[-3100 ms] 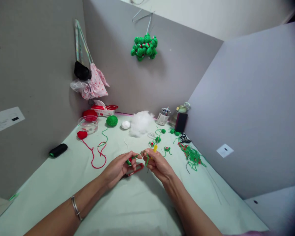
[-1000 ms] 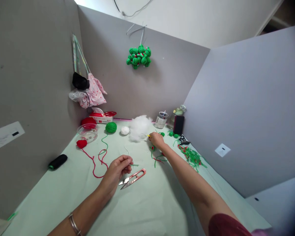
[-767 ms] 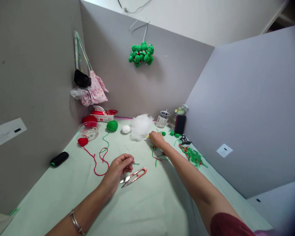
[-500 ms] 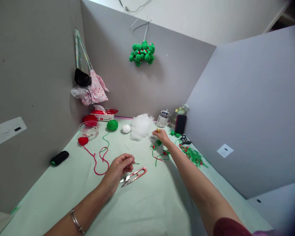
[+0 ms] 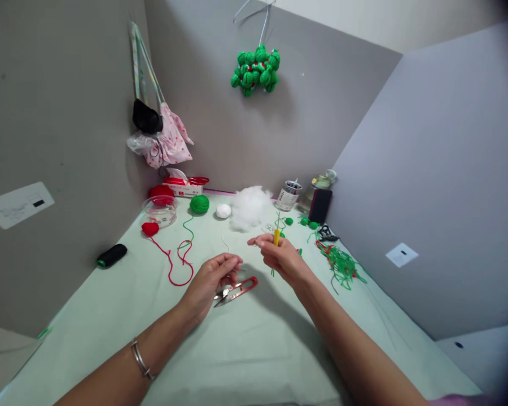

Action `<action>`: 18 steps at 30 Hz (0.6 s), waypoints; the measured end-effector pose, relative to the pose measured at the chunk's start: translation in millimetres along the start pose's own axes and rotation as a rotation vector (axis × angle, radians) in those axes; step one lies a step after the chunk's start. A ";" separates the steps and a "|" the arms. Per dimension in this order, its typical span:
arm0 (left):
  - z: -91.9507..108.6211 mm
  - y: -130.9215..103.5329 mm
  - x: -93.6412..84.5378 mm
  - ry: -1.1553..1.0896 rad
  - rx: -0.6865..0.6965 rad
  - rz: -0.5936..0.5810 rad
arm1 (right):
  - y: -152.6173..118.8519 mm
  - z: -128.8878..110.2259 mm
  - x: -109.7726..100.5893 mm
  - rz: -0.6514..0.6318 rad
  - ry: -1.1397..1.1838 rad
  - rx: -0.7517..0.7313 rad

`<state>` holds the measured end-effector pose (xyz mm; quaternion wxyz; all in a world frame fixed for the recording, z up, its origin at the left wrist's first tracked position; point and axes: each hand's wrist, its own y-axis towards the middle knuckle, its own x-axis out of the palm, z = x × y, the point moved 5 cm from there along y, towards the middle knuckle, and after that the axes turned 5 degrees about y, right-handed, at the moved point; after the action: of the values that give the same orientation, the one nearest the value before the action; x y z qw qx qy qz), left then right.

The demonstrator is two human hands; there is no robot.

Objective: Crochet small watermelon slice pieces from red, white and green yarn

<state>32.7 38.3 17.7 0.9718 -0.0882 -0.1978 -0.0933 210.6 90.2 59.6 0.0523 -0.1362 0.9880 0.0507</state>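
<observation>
My left hand [image 5: 218,276] is closed in a pinch just above the table, with a thin strand of yarn [image 5: 242,269] poking out past the fingertips. Another pale strand [image 5: 225,243] rises behind the fingers. Right of it, my right hand [image 5: 281,256] grips a crochet hook by its yellow handle [image 5: 276,237], the thin metal shaft pointing up. A gap separates the two hands. Thread snips [image 5: 248,285] with orange-red handles lie beside my left hand, blades partly behind it. Small green knitted pieces [image 5: 288,221] lie beyond my right hand, which hides some of them.
White stuffing [image 5: 250,207], a white yarn ball [image 5: 223,211] and a green yarn ball [image 5: 200,204] sit at the back. A red ball [image 5: 149,229] trails yarn on the left. Green and red yarn scraps [image 5: 342,266] lie right, near a can [image 5: 288,195] and dark phone-like object [image 5: 320,206].
My right hand has come back from near the can toward my left hand, with the crochet hook in it. My left hand keeps its pinch; the view has shifted slightly.
</observation>
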 end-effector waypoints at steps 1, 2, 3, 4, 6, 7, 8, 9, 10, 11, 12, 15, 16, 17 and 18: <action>-0.1 -0.5 0.9 -0.006 -0.003 -0.007 | -9.7 -3.3 7.8 0.010 -0.012 -0.038; -0.2 -0.9 1.8 -0.012 -0.005 -0.015 | -18.1 -6.3 14.5 0.015 -0.030 -0.082; -0.3 -1.1 2.5 -0.015 -0.008 -0.024 | -25.0 -8.7 19.8 0.017 -0.052 -0.121; -0.7 -1.3 3.3 -0.016 -0.012 -0.036 | -30.5 -11.8 24.5 0.006 -0.116 -0.187; -1.7 -1.2 4.7 -0.015 -0.023 -0.061 | -38.6 -18.3 31.1 -0.005 -0.318 -0.379; -2.4 -1.1 5.1 -0.014 -0.029 -0.072 | -41.1 -20.0 33.0 -0.005 -0.407 -0.463; -3.0 -1.0 5.4 -0.014 -0.032 -0.078 | -42.7 -20.3 33.9 0.000 -0.479 -0.529; -3.7 -0.9 5.5 -0.016 -0.034 -0.081 | -43.3 -19.5 34.0 0.007 -0.527 -0.571; -4.2 -0.8 5.6 -0.017 -0.034 -0.081 | -43.4 -18.0 33.8 0.012 -0.569 -0.596; -4.7 -0.9 5.7 -0.017 -0.033 -0.080 | -43.5 -16.2 33.5 0.017 -0.611 -0.612; -5.0 -1.0 5.8 -0.014 -0.030 -0.077 | -43.7 -14.4 33.3 0.022 -0.655 -0.620; -5.3 -1.6 5.8 0.001 -0.020 -0.060 | -45.5 -8.9 34.2 0.015 -0.792 -0.606; -5.0 -1.6 5.5 0.004 -0.016 -0.051 | -46.3 -7.3 35.1 0.003 -0.826 -0.593; -4.7 -1.6 5.1 0.006 -0.014 -0.044 | -46.9 -6.0 36.0 -0.011 -0.844 -0.580; -4.4 -1.4 4.7 0.006 -0.014 -0.041 | -47.3 -5.3 36.4 -0.018 -0.828 -0.567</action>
<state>38.2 35.3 15.8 0.9696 -0.0909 -0.1959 -0.1147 188.3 34.7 56.5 0.4014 -0.1221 0.8305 0.3664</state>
